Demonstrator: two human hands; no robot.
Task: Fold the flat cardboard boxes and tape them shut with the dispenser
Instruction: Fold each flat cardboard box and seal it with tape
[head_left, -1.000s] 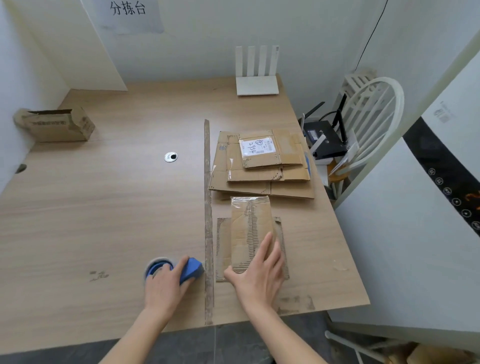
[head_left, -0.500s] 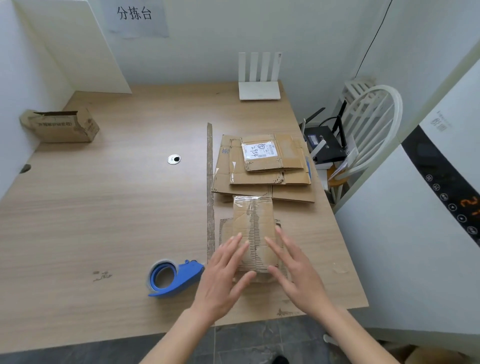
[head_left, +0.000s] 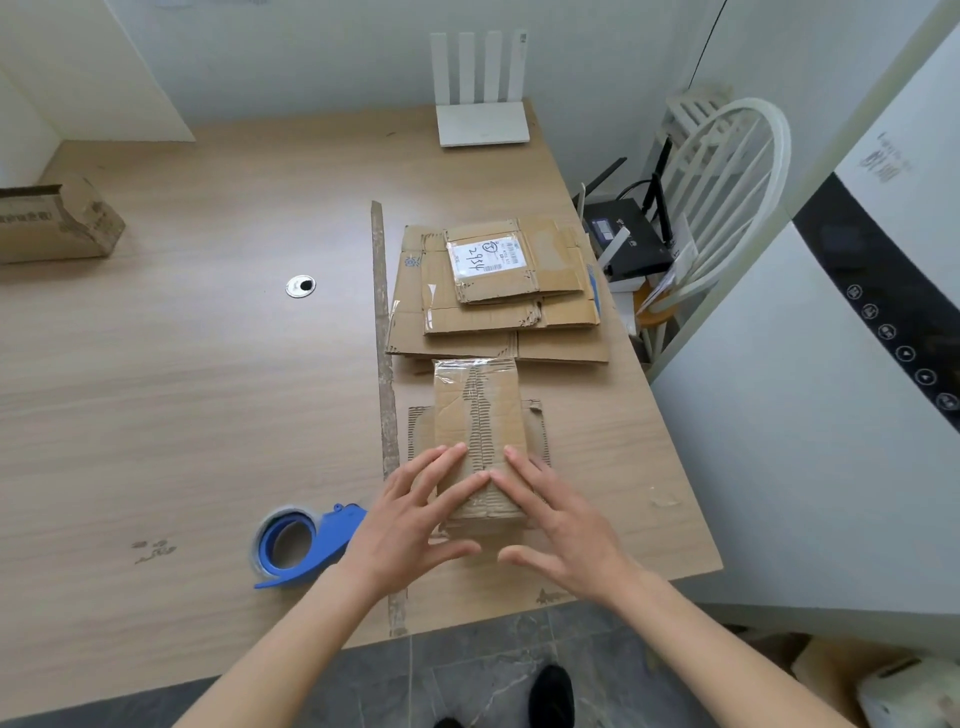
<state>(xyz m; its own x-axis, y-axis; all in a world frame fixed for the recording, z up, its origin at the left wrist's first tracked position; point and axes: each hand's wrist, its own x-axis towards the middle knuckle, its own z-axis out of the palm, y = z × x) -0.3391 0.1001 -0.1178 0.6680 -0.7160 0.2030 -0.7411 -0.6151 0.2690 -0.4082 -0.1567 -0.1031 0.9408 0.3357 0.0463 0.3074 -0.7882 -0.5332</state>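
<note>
— Cardboard, item one: small flat box (head_left: 478, 441), lower centre of frame. Grip status?

— None yet. Left hand (head_left: 410, 525) and right hand (head_left: 558, 525) both spread, fingers straight, laid on its near end; nothing pinched or curled round. Index tips almost meet on the corrugated centre strip.

— Bearing from the hands?

— Directly ahead, up-frame. Long axis runs near to far, between the two hands; side flaps stick out left and right under the fingers. Both hands equally near.

— Item two, dispenser?

— Blue tape dispenser (head_left: 304, 540), lower left of centre, lying on the table (head_left: 182, 415) just beside the left wrist, untouched. Left hand is the nearer.

— Item three?

— Stack of flat cartons (head_left: 498, 296), just beyond the small box's far end, centre right.

— Judgement?

— Box likely needs lifting and opening out before any taping.
</note>
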